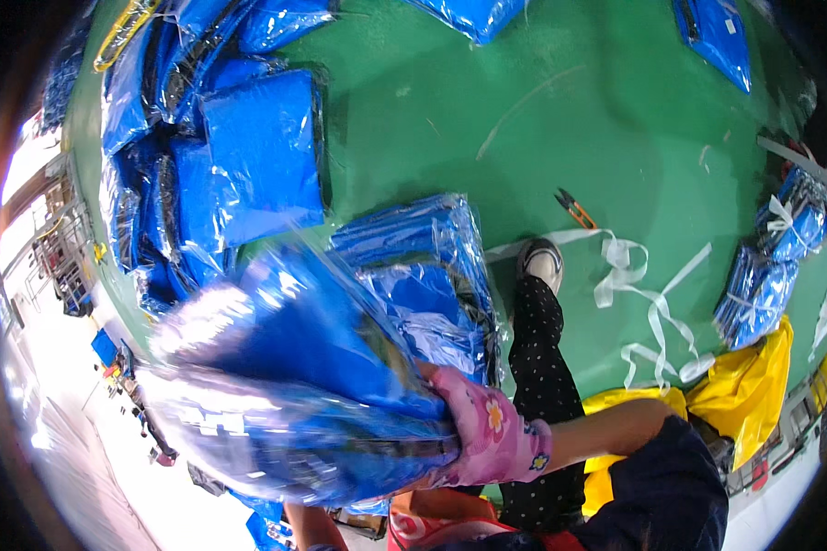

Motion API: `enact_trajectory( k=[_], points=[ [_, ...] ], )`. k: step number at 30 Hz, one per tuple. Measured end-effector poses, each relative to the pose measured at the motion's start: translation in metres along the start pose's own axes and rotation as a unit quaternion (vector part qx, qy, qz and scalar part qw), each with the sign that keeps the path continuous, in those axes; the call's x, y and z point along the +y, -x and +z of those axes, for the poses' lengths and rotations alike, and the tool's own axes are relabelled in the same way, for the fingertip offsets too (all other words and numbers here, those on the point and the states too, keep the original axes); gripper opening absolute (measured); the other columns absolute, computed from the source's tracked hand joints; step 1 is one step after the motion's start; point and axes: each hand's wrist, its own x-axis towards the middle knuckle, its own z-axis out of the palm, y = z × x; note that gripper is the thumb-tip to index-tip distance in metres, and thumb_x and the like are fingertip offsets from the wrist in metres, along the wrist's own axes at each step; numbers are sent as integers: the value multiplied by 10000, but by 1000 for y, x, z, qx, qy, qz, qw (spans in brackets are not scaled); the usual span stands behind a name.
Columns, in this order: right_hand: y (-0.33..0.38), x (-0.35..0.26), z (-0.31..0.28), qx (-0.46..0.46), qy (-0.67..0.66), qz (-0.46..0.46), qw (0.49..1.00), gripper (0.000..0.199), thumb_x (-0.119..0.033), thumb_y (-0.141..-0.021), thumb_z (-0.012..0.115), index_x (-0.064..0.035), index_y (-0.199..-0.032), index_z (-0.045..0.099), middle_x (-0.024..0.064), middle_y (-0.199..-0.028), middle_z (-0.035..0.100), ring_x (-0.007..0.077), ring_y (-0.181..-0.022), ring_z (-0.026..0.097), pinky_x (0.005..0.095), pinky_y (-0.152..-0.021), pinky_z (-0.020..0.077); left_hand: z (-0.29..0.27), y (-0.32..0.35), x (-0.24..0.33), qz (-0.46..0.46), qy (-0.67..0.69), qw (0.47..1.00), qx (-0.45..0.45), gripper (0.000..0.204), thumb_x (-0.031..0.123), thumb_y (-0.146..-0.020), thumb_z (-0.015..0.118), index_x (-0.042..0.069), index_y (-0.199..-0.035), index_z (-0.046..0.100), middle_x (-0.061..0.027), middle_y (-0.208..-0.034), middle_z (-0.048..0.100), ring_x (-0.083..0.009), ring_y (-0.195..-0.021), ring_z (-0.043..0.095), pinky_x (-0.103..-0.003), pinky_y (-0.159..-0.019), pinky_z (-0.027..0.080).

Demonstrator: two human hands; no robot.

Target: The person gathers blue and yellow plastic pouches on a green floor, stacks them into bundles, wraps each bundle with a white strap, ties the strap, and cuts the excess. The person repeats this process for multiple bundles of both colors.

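A large blue package in clear plastic (312, 367) is lifted in front of me, smeared by motion. My right hand (426, 370) is closed on its right edge; most of the fingers are hidden by the package. A pink flowered sleeve cover (492, 427) wraps that wrist. From the lower edge my left forearm (314, 526) runs up beneath the package, which hides the left hand. Just beyond the lifted package, a stack of blue packages in clear plastic (432, 294) lies on the green floor (542, 129).
More blue packages (262, 147) are piled at the far left. Orange-handled thread snips (576, 209) and loose white strips (652, 312) lie beyond my shoe (540, 264). At right are tied blue bundles (756, 294) and yellow cloth or sheeting (749, 395).
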Motion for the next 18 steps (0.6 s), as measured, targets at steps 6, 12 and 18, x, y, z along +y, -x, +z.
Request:
enact_trajectory(
  k=[6,12,18],
  points=[
    [40,40,11,19,-3,263,964,1097,-555,-579,780,9,-1343,231,201,-1240,488,315,-1116,518,373,-956,412,6,-21,-149,-78,-88,985,-130,242,185,-846,479,31,-1021,545,-69,-970,583,-181,-881,568,-316,-720,477],
    [39,138,9,29,52,276,959,1084,-556,-587,767,-6,-1357,238,202,-1287,453,346,-1183,449,373,-989,364,133,-20,-47,109,-138,966,-187,270,283,-792,646,60,-920,562,-28,-860,595,-134,-798,549,-286,-695,461],
    [26,166,5,-55,109,333,935,1037,-613,-560,745,-30,-1314,337,188,-1215,516,331,-1121,501,381,-958,386,126,-50,-82,25,-182,957,-226,338,292,-747,706,55,-947,572,-45,-880,613,-164,-807,568,-318,-749,467]
  ],
)
